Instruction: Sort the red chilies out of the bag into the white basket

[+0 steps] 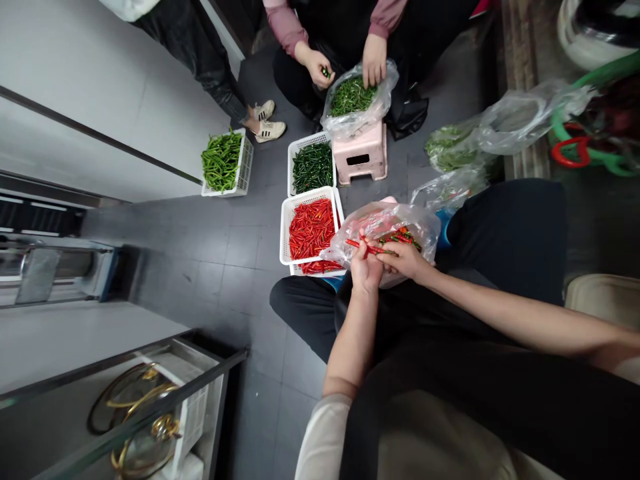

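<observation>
Several red chilies (357,244) stick out of my left hand (367,268), whose fingers are closed around them. Right beside it, my right hand (406,259) is closed with its fingertips pinched at the stem end of a red chili. Both hands are over a clear plastic bag (423,223) by my knees, which holds red chilies and green stems. To the left of the bag, a white basket (283,233) full of red chilies sits on another basket with more of them.
A white basket (291,167) of dark green chilies and another basket (247,167) of light green chilies stand farther off. Across from me a co-worker's hands (375,61) work at a bag on a pink stool (377,157). Another person's shoes (270,131) are nearby.
</observation>
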Demonstrator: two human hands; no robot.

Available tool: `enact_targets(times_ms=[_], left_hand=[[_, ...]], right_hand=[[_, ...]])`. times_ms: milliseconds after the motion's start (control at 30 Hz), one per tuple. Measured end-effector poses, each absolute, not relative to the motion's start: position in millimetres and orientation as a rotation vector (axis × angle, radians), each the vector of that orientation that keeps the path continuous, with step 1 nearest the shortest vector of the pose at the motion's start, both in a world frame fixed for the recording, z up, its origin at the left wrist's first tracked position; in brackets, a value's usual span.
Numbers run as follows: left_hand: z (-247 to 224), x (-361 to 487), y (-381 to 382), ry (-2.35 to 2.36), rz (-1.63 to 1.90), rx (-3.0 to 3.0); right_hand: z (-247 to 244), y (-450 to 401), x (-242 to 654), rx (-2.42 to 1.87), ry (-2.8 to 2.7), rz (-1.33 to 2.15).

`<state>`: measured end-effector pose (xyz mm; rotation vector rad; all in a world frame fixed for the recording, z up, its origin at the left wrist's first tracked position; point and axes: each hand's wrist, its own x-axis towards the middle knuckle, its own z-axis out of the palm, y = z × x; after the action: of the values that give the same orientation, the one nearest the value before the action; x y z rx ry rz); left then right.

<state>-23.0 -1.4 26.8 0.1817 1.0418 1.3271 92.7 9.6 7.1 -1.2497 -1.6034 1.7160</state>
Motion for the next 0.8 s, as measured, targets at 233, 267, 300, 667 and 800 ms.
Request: enact_targets(times_ms=[233,267,300,667,800], left_hand=[[32,-33,-4,0.958,1.161,0.175],[31,-35,-5,0.935,1.172,0.186],[29,-36,-6,0.921,1.200,0.200],[32,-31,-8,0.895,1.335,0.297],[34,-41,-11,0.810,1.232,0.304]], right_hand=[[20,23,104,-0.854,-2.033,1.661],[23,26,107,-0.828,-2.028,1.759],[25,27,109,-0.841,-1.969,1.885],[15,16,108,-0.899,-2.129,1.566],[24,23,115,-0.556,-2.533,1.223]])
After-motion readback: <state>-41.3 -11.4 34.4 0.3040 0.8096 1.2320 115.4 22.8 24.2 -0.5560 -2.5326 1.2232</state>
